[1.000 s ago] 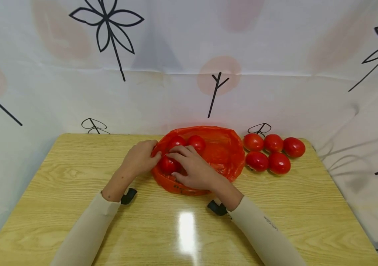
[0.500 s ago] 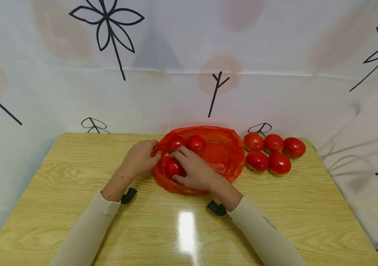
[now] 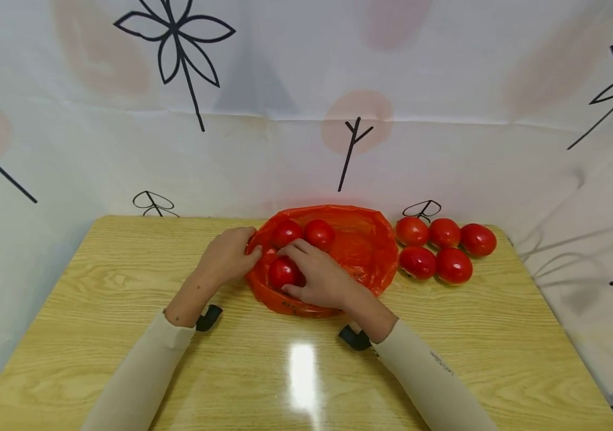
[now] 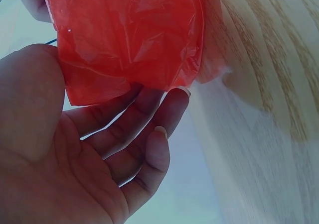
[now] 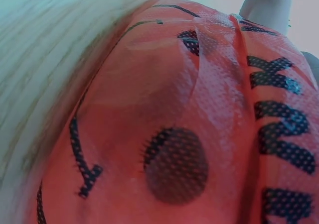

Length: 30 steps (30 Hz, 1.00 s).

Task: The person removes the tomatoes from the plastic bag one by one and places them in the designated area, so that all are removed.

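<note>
An orange-red plastic bag (image 3: 363,239) sits on the table with its mouth spread wide. My left hand (image 3: 225,256) holds its left rim, thumb inside and fingers outside. In the left wrist view, those fingers (image 4: 124,139) curve behind the bag wall. Inside the bag's left part, my right hand (image 3: 317,276) grips a glossy red tomato (image 3: 283,272), its thumb on the near side. Two more tomatoes lie behind it in the bag, a left one (image 3: 287,232) and a right one (image 3: 319,234). The right wrist view is filled by the printed bag wall (image 5: 134,94), which hides the right hand.
Several tomatoes (image 3: 443,232) lie in two rows on the table just right of the bag. The wooden table (image 3: 123,287) backs onto a white patterned cloth (image 3: 285,120). A dark wrist strap piece (image 3: 355,338) hangs under the right wrist, another (image 3: 209,318) under the left.
The right hand's fingers have drawn in around the near tomato, which has shifted slightly right and toward the front of the bag. The left hand has stayed in place.
</note>
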Available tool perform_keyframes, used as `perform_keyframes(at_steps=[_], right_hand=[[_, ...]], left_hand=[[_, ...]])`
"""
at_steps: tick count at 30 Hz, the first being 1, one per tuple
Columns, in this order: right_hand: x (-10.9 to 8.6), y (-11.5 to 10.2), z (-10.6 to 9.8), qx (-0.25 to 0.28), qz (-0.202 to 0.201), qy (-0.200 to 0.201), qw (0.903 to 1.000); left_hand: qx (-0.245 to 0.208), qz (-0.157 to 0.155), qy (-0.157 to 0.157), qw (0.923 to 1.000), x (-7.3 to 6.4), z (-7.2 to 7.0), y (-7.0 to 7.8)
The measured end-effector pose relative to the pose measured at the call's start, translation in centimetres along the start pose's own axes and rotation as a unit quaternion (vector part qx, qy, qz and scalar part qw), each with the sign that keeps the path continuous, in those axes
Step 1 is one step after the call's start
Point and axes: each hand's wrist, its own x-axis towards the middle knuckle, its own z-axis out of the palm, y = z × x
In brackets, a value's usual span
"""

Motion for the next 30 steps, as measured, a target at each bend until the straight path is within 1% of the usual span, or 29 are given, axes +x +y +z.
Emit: perform_keyframes(at_steps=[15,20,24,30], right_hand=[[-1.1,-0.1,-1.4,0.029,-0.004,0.039,0.9988],[-1.9,-0.3,-1.8,0.039,0.011,0.051,0.9979],[-2.5,-0.3,-2.1,0.048,0.021,0.071,0.9961],[-3.1,-0.2,-2.7,0.047,0.02,0.096,0.9941]], left_hand=[[0.004,-0.001,0.003,1.0,0.0,-0.1,0.0],[0.006,-0.006,0.001,1.0,0.0,-0.1,0.0],[0.008,-0.008,0.0,0.9999,-0.1,-0.1,0.0],[0.005,-0.008,0.002,1.0,-0.1,-0.1,0.1]])
